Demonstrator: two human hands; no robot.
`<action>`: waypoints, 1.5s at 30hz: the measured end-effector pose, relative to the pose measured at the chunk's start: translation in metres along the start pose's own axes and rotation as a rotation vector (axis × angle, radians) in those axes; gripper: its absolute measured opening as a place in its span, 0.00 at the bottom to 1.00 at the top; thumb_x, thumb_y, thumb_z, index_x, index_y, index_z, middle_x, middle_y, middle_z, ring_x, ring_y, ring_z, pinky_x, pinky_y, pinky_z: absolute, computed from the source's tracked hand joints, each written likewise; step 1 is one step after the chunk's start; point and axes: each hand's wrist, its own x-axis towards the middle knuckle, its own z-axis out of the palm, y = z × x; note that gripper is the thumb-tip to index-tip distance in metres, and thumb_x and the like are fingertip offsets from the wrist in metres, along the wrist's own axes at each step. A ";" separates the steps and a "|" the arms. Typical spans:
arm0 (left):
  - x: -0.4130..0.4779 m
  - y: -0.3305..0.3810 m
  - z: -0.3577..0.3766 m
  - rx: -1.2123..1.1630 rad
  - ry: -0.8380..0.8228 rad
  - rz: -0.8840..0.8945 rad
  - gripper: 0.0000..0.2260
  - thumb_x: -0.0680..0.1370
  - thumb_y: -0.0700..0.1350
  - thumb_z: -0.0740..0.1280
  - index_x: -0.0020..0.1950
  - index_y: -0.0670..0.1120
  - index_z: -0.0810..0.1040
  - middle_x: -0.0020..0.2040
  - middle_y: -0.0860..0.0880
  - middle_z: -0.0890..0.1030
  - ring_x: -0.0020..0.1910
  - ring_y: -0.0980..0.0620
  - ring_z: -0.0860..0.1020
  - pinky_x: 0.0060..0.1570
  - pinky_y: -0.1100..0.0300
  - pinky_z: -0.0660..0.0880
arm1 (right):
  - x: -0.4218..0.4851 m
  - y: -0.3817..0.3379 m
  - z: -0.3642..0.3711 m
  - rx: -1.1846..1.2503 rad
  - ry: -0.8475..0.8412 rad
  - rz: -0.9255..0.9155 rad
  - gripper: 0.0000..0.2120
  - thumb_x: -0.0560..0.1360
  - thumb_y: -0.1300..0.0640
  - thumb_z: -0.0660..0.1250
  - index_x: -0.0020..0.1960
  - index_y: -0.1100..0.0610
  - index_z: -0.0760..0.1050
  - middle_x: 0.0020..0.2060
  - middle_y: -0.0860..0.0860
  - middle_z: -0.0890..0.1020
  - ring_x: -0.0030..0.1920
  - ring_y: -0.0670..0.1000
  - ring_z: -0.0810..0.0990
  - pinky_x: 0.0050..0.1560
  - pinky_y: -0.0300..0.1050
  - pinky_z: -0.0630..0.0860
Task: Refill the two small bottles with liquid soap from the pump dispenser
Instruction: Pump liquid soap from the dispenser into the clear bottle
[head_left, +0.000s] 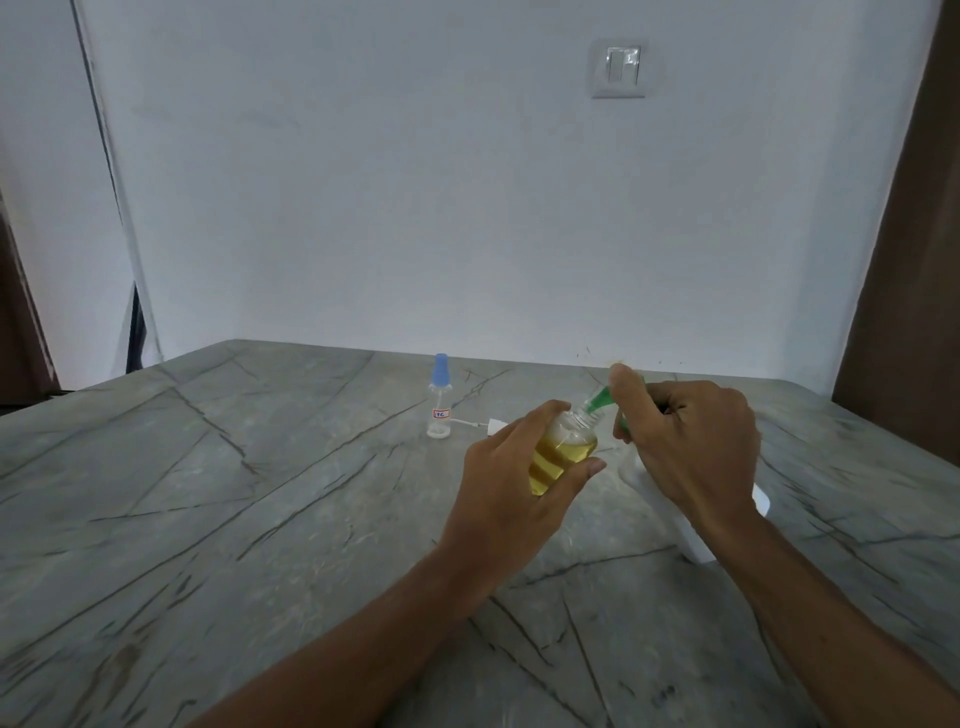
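Observation:
My left hand (511, 486) grips a small clear bottle (563, 452) holding yellow liquid, tilted with its open neck up and to the right. My right hand (685, 441) grips the green pump head (602, 399) of a white dispenser (701, 551), whose body is mostly hidden under that hand and wrist. The green nozzle tip sits at the bottle's mouth. A second small clear bottle (439, 402) with a blue spray cap stands upright on the table behind, and looks empty.
A white spray top with a thin tube (491, 427) lies on the grey marble table (234, 519) between the standing bottle and my left hand. A white wall rises right behind the table. A brown door or panel (904, 260) stands at the right.

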 end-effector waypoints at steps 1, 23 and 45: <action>0.000 0.000 0.000 -0.003 0.004 -0.002 0.25 0.72 0.63 0.67 0.63 0.50 0.74 0.53 0.56 0.81 0.45 0.60 0.78 0.45 0.71 0.76 | 0.000 0.000 -0.001 0.003 -0.003 -0.012 0.34 0.75 0.31 0.54 0.26 0.54 0.79 0.19 0.47 0.75 0.22 0.47 0.72 0.31 0.40 0.70; -0.001 0.001 0.002 -0.025 -0.051 -0.008 0.25 0.72 0.62 0.68 0.64 0.49 0.74 0.54 0.57 0.80 0.47 0.63 0.77 0.46 0.77 0.73 | 0.001 0.000 0.000 -0.002 0.033 -0.034 0.31 0.74 0.38 0.55 0.26 0.58 0.79 0.19 0.52 0.76 0.21 0.51 0.74 0.29 0.46 0.73; -0.002 0.001 0.003 -0.038 -0.037 -0.019 0.24 0.72 0.61 0.67 0.64 0.50 0.73 0.53 0.58 0.79 0.46 0.60 0.79 0.46 0.73 0.75 | -0.002 -0.004 -0.001 0.019 0.057 -0.076 0.32 0.76 0.36 0.56 0.27 0.57 0.80 0.19 0.49 0.76 0.21 0.49 0.74 0.28 0.47 0.74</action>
